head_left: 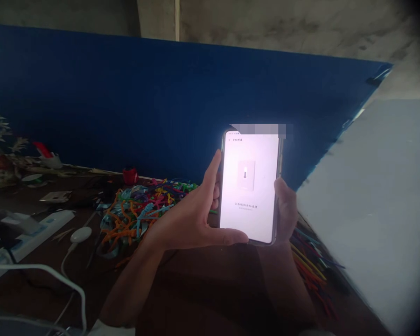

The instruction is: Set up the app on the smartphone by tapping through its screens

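I hold a smartphone upright in front of me, its screen bright white with a small thermometer-like icon in the middle. My left hand grips its left edge and bottom, with the index finger along the side and the thumb under the lower edge. My right hand wraps the right edge from behind, mostly hidden by the phone. Behind my left hand lies a tangle of coloured pipe cleaners on the dark table.
A blue partition runs behind the table; a pale panel closes the right side. A white power strip, white cables and a white puck lie left. More coloured sticks lie right. A small red object sits by the partition.
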{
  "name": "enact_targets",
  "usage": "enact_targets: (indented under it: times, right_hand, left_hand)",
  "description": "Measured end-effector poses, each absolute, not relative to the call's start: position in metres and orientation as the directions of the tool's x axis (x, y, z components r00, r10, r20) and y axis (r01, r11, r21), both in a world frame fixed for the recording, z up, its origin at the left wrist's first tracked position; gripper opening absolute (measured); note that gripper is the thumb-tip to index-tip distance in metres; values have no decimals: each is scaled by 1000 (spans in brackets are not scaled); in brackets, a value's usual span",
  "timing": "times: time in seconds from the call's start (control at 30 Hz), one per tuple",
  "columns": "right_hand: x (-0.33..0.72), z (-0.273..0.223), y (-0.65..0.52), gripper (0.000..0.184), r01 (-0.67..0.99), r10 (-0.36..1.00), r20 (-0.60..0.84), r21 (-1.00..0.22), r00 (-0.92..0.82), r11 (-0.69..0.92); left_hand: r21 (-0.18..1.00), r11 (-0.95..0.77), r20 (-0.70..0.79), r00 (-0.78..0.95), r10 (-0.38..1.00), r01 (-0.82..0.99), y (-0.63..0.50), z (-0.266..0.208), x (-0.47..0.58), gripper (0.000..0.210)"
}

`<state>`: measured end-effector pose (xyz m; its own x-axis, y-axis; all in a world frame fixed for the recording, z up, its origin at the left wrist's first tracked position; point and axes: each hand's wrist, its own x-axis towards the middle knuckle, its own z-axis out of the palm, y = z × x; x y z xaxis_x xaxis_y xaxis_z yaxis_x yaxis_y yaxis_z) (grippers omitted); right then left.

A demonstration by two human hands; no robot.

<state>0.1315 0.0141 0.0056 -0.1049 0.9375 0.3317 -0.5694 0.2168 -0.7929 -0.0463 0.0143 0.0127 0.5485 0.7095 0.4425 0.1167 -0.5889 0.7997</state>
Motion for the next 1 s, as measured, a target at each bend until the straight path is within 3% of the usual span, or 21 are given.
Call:
enact_targets:
  times: [0.23, 0.43, 0.6, 0.77, 1.0]
  right_hand:
    - [126, 8, 6, 38, -618, 967, 243, -772, -69, 150]
    - [128, 10, 3, 37, -556, 958, 280, -806, -58, 202]
    - [129, 15, -2, 48, -539, 960, 238, -833, -149, 123]
    - [134, 13, -3, 40, -491, 948, 283, -853, -149, 177]
    - [133, 7, -1, 44, -548, 954, 273, -820, -121, 165]
  left_hand:
    - [777, -607, 438, 551, 711, 165, 14, 13, -49, 142]
    - [807, -579, 428, 557, 712, 120, 12, 12, -48, 143]
    - [788, -606, 452, 567, 688, 107, 14, 10, -48, 143]
    - [770, -629, 469, 575, 671, 106, 13, 9, -49, 145]
    - [805, -592, 461, 587, 665, 39, 10, 11, -47, 142]
